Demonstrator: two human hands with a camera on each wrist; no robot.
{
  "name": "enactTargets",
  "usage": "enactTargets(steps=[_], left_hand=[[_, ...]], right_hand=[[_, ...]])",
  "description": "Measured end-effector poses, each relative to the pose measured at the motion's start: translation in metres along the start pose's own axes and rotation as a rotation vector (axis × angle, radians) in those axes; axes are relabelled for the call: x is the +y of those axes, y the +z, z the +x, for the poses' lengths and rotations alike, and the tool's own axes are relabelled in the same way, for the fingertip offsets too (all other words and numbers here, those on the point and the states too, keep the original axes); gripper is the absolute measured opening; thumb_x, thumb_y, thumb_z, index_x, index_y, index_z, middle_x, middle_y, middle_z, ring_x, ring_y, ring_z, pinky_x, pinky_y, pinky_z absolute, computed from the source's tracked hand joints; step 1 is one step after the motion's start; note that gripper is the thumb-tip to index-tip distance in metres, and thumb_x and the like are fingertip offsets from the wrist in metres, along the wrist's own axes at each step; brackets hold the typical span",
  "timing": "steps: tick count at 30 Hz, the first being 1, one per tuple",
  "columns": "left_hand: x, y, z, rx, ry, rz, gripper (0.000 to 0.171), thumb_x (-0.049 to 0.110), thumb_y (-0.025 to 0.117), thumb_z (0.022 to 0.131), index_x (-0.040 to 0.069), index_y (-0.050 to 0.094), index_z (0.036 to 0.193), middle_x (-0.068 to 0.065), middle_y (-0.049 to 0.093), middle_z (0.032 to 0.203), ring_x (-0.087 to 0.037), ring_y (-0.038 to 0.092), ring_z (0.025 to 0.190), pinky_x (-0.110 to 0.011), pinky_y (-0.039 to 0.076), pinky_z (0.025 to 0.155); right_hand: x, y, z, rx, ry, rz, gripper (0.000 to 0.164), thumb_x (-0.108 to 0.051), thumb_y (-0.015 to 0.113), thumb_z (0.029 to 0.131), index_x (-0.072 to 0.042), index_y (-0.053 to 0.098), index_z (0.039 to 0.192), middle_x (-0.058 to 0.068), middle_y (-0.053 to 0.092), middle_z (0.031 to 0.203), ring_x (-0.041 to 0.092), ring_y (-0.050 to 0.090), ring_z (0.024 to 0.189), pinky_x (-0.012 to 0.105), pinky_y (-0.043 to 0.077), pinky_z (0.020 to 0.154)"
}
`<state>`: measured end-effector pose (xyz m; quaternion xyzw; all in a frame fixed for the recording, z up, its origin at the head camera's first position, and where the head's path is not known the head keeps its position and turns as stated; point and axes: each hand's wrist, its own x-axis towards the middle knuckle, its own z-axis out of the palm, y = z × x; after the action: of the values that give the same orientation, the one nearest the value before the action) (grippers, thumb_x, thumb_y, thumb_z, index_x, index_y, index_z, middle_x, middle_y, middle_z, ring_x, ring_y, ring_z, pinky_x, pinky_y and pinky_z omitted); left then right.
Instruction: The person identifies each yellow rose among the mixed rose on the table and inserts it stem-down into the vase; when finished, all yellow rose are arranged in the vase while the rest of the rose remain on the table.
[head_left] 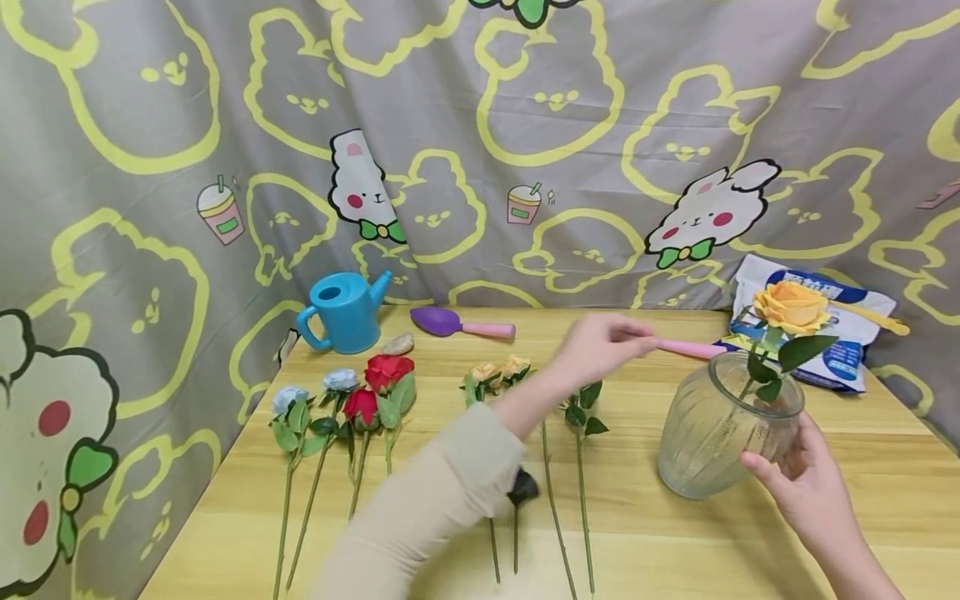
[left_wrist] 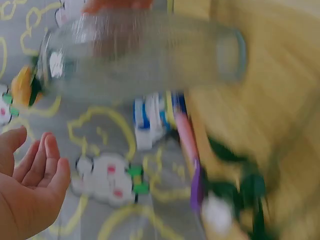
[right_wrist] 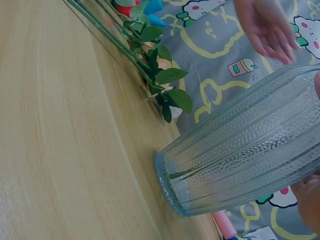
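My right hand (head_left: 813, 483) grips the ribbed glass vase (head_left: 708, 442) at its right side, fingers behind and thumb in front. An orange-yellow rose (head_left: 792, 307) stands in the vase, its bloom and leaves above the rim. In the right wrist view the stem's green end shows faintly through the glass vase (right_wrist: 240, 150). My left hand (head_left: 600, 350) is in the air left of the vase, holding nothing. The left wrist view shows this hand (left_wrist: 35, 185) with fingers loosely bent, apart from the blurred vase (left_wrist: 135, 55).
Light blue roses (head_left: 341, 380), red roses (head_left: 389, 372) and pale yellow roses (head_left: 516, 367) lie on the table (head_left: 622, 517), with a dark bloom (head_left: 523, 487) partly behind my sleeve. Farther back are a blue watering can (head_left: 347, 312), a stone (head_left: 398, 344), a purple trowel (head_left: 437, 322) and a bag (head_left: 840, 350).
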<state>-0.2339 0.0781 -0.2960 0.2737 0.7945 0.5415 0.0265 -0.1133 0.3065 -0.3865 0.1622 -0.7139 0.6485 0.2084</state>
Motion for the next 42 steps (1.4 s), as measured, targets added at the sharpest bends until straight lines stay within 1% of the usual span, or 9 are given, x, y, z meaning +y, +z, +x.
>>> enactTargets(steps=[3, 4, 8, 10, 11, 15, 21, 29, 42], left_hand=[[-0.016, -0.037, -0.011, 0.021, -0.036, 0.030, 0.023, 0.027, 0.067, 0.082, 0.009, 0.069, 0.097, 0.004, 0.068, 0.080, 0.000, 0.061, 0.070, -0.019, 0.049, 0.071], [-0.022, -0.049, -0.015, 0.034, -0.055, 0.053, 0.024, 0.029, 0.066, 0.082, 0.010, 0.069, 0.097, 0.003, 0.068, 0.081, -0.001, 0.061, 0.071, -0.022, 0.045, 0.082], [-0.046, -0.091, -0.037, 0.081, -0.157, 0.088, 0.026, 0.028, 0.064, 0.084, 0.011, 0.066, 0.103, 0.000, 0.068, 0.087, -0.007, 0.063, 0.076, -0.030, 0.045, 0.087], [-0.057, -0.106, -0.049, 0.081, -0.206, 0.075, 0.025, 0.025, 0.063, 0.085, 0.008, 0.065, 0.104, -0.003, 0.068, 0.088, -0.012, 0.064, 0.078, -0.032, 0.046, 0.086], [-0.063, -0.111, -0.056, 0.073, -0.234, 0.055, 0.025, 0.022, 0.063, 0.085, 0.006, 0.065, 0.104, -0.005, 0.068, 0.089, -0.016, 0.065, 0.079, -0.031, 0.051, 0.076], [-0.085, -0.124, -0.080, 0.027, -0.351, 0.073, 0.020, 0.018, 0.063, 0.085, 0.003, 0.065, 0.099, -0.007, 0.067, 0.084, -0.020, 0.064, 0.080, -0.031, 0.052, 0.073], [-0.108, -0.120, -0.108, -0.062, -0.489, 0.107, 0.012, 0.012, 0.062, 0.083, 0.003, 0.067, 0.089, -0.005, 0.067, 0.075, -0.016, 0.063, 0.071, -0.031, 0.052, 0.069], [-0.124, -0.092, -0.129, -0.176, -0.576, 0.103, 0.011, 0.008, 0.062, 0.082, -0.001, 0.068, 0.083, -0.008, 0.067, 0.071, -0.016, 0.065, 0.063, -0.028, 0.052, 0.057], [-0.139, -0.071, -0.125, -0.075, -0.704, -0.041, 0.011, 0.011, 0.068, 0.079, 0.001, 0.068, 0.077, -0.008, 0.066, 0.065, -0.014, 0.064, 0.056, -0.025, 0.052, 0.051]], right_hand=[[-0.001, -0.001, -0.001, 0.015, 0.023, -0.015, 0.073, 0.022, 0.052, 0.078, -0.005, 0.025, 0.140, -0.001, 0.042, 0.130, 0.003, 0.040, 0.117, 0.007, 0.034, 0.086], [-0.001, -0.001, -0.002, 0.021, 0.030, -0.017, 0.072, 0.022, 0.052, 0.078, -0.005, 0.025, 0.140, -0.001, 0.042, 0.130, 0.003, 0.040, 0.116, 0.007, 0.035, 0.086], [-0.002, -0.003, -0.004, 0.041, 0.047, -0.033, 0.071, 0.021, 0.051, 0.079, -0.006, 0.026, 0.140, -0.002, 0.042, 0.130, 0.003, 0.040, 0.117, 0.007, 0.035, 0.086], [-0.003, -0.005, -0.005, 0.048, 0.045, -0.034, 0.071, 0.022, 0.051, 0.079, -0.006, 0.026, 0.139, -0.002, 0.043, 0.129, 0.003, 0.040, 0.116, 0.007, 0.035, 0.085], [-0.003, -0.005, -0.005, 0.050, 0.044, -0.034, 0.070, 0.021, 0.051, 0.080, -0.006, 0.026, 0.139, -0.002, 0.043, 0.129, 0.003, 0.040, 0.116, 0.007, 0.035, 0.085], [-0.004, -0.007, -0.006, 0.049, 0.041, -0.027, 0.070, 0.021, 0.050, 0.080, -0.006, 0.027, 0.139, -0.001, 0.043, 0.128, 0.002, 0.041, 0.115, 0.006, 0.035, 0.085], [-0.005, -0.007, -0.004, 0.025, 0.021, -0.017, 0.071, 0.021, 0.051, 0.079, -0.005, 0.025, 0.140, 0.001, 0.041, 0.129, 0.002, 0.041, 0.116, 0.006, 0.035, 0.086], [-0.006, -0.006, 0.001, 0.012, 0.004, 0.004, 0.070, 0.023, 0.050, 0.079, -0.003, 0.025, 0.139, 0.001, 0.041, 0.131, 0.004, 0.040, 0.118, 0.007, 0.034, 0.088], [-0.001, -0.001, 0.001, 0.011, 0.042, -0.029, 0.072, 0.021, 0.052, 0.079, -0.007, 0.026, 0.140, -0.003, 0.043, 0.128, 0.001, 0.042, 0.114, 0.006, 0.035, 0.085]])
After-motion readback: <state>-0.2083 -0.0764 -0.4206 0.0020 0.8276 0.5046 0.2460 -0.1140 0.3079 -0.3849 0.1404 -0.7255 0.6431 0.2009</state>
